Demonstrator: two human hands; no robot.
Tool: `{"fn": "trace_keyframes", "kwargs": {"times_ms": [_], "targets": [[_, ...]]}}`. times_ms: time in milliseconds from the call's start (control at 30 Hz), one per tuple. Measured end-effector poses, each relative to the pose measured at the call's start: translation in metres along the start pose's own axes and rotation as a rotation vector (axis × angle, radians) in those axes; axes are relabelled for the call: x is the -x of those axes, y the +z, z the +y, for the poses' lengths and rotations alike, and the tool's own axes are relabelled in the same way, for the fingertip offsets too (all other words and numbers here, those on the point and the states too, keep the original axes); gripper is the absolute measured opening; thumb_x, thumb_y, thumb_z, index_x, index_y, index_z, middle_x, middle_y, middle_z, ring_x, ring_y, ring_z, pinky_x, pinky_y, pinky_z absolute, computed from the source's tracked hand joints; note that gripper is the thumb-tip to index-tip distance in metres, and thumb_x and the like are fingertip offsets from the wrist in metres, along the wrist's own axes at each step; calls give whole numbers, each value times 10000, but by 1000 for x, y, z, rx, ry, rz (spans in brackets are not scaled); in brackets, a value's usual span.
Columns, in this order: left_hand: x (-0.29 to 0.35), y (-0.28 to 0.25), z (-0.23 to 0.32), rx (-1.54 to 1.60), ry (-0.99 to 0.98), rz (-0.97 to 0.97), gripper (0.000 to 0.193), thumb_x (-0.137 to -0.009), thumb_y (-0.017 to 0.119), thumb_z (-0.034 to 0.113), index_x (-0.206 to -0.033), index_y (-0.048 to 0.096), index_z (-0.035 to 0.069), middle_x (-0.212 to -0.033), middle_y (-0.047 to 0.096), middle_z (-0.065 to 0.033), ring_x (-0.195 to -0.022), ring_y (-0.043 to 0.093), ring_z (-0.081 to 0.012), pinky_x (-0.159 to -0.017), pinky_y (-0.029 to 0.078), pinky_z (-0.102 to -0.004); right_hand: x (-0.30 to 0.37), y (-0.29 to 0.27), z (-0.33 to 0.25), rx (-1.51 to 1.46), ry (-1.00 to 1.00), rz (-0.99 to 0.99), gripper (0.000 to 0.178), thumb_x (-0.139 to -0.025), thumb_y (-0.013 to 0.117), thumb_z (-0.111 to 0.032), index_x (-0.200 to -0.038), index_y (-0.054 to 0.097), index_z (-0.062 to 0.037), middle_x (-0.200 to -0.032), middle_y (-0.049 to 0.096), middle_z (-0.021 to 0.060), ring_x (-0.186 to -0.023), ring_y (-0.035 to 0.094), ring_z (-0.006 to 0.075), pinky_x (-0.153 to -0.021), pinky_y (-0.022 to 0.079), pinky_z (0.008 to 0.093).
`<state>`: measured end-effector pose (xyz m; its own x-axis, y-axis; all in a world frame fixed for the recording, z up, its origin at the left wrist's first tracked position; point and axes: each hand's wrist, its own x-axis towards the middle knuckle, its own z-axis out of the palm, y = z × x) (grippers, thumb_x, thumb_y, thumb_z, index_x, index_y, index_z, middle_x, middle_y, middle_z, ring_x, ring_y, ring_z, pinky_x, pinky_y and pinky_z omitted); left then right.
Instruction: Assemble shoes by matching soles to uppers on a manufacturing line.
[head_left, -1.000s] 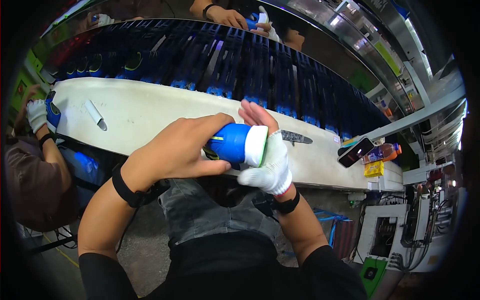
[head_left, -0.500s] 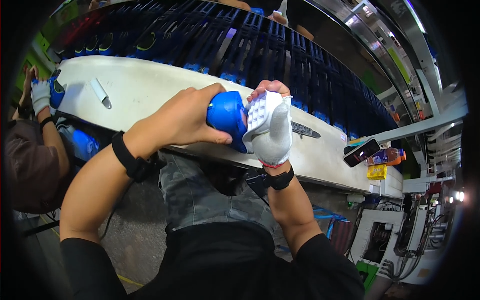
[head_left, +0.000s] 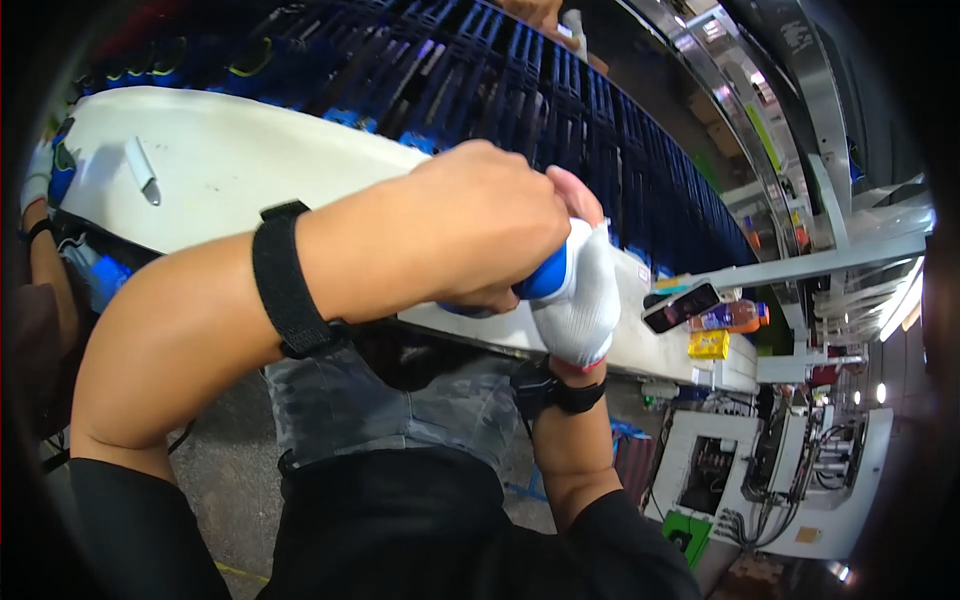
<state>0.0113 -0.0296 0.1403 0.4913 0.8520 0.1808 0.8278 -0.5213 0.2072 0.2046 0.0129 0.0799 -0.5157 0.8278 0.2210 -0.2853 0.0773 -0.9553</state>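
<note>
Above the near edge of the long white table [head_left: 250,170], a blue rounded plastic object [head_left: 548,277] is gripped between both hands. The bare left hand [head_left: 480,225] is curled over it from the left, and the white-gloved right hand [head_left: 578,300] is wrapped against its right side; most of the object is hidden. Bare tabletop is left to the left, where a small white marker-like piece [head_left: 143,170] lies well apart. Beyond the far edge, rows of dark blue racks [head_left: 520,90] are set. A dark phone [head_left: 680,307] is mounted to the right, beside an orange bottle [head_left: 733,316] and a yellow box [head_left: 708,345]. White machinery [head_left: 790,470] is seen at lower right.
</note>
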Motion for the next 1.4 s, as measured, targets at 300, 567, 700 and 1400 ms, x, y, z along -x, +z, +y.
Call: {"fn": "trace_keyframes", "kwargs": {"times_ms": [300,567,700,1400], "targets": [[-13,-15,-22,-12,-22,-36,740,-693,961,381,-1300,737,24,-881,803,-205,-864,802,-420,-802,652,-471,-18,-19,13,160,21,17,435,-1146,567,-323,-1408,665,9,-1374,690,127,-1272,645,225,-1129,501,386],[75,-15,2,236,-108,-26,929,-654,962,227,-1462,562,5,-1489,572,-237,-1181,712,-482,-994,596,-524,55,-26,98,731,-422,34,578,-859,936,-308,-1322,719,-40,-1254,777,166,-1102,742,341,-985,576,428],[131,2,28,491,-305,55,1138,-669,1003,477,-1589,520,11,-1625,479,-253,-1465,558,-463,-1194,481,-500,57,2,105,565,-559,-133,660,-764,995,-340,-1292,696,-80,-1313,771,169,-1186,747,368,-1022,578,464],[109,53,44,653,-189,649,980,-784,979,569,-1491,624,-10,-1565,522,-267,-1431,594,-382,-936,684,-423,70,-41,79,-115,32,-142,855,-939,890,-416,-1534,533,84,-1546,625,259,-1391,651,369,-1214,501,504]]}}
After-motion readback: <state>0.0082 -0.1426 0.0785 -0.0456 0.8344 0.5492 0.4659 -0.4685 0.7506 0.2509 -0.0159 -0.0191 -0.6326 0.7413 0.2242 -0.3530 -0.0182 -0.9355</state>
